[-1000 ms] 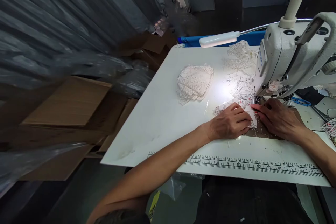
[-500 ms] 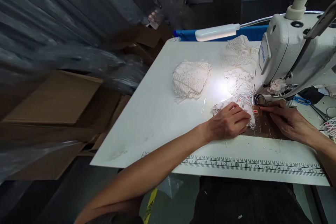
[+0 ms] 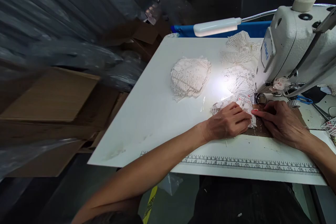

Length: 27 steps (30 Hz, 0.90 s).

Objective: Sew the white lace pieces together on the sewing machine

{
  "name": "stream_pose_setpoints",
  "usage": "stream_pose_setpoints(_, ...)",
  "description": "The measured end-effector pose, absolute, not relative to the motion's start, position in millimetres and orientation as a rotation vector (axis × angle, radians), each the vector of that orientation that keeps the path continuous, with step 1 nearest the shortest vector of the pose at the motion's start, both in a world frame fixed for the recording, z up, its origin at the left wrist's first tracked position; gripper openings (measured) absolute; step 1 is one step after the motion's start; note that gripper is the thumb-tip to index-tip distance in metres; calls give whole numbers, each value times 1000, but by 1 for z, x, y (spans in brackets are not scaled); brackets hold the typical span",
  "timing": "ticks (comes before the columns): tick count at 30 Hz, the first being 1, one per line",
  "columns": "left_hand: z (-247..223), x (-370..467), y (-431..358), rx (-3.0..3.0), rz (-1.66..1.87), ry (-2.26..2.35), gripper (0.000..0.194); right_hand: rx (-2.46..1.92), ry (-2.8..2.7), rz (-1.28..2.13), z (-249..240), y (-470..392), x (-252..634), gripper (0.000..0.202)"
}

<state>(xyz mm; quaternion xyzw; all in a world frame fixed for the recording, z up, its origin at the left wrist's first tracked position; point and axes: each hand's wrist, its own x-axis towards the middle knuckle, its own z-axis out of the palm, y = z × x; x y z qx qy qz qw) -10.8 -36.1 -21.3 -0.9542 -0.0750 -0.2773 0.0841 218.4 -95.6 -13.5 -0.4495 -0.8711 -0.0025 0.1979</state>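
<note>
A strip of white lace (image 3: 240, 77) runs down the table to the sewing machine's needle area (image 3: 256, 99). My left hand (image 3: 229, 120) rests on the lace's near end, its fingers curled and pressed onto the fabric. Just right of it, my right hand (image 3: 282, 120) reaches left below the machine head (image 3: 280, 45), its index finger extended to the lace's right edge near the presser foot. The other fingers are bent, and whatever lies under them is hidden. A round stack of lace pieces (image 3: 191, 77) lies apart on the left.
A lit lamp (image 3: 217, 27) hangs over the back of the white table (image 3: 147, 112). A printed ruler (image 3: 246, 165) follows the front edge. Blue-handled scissors (image 3: 304, 99) lie right of the machine. Cardboard boxes (image 3: 52, 94) and plastic stand at the left.
My right hand has moved left, bringing its index finger to the lace edge. My left hand stays on the lace. The view has shifted slightly.
</note>
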Motion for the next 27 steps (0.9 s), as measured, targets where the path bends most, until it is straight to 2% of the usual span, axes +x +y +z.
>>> stream_pose_setpoints(7,-18,-12,-34,-2837,-842,-158,13,-1350,-2385,72,-18,-100,217,38)
stream_pose_setpoints(13,-21,-13,-34,-2837,-805,-155,14,-1399,-2236,381,-16,-109,227,40)
stream_pose_setpoints(21,-21,-12,-38,-2774,-825,-200,17,-1382,-2237,367,-14,-108,225,41)
stream_pose_setpoints(27,-22,-13,-39,-2789,-793,-213,18,-1302,-2361,227,-12,-110,223,40)
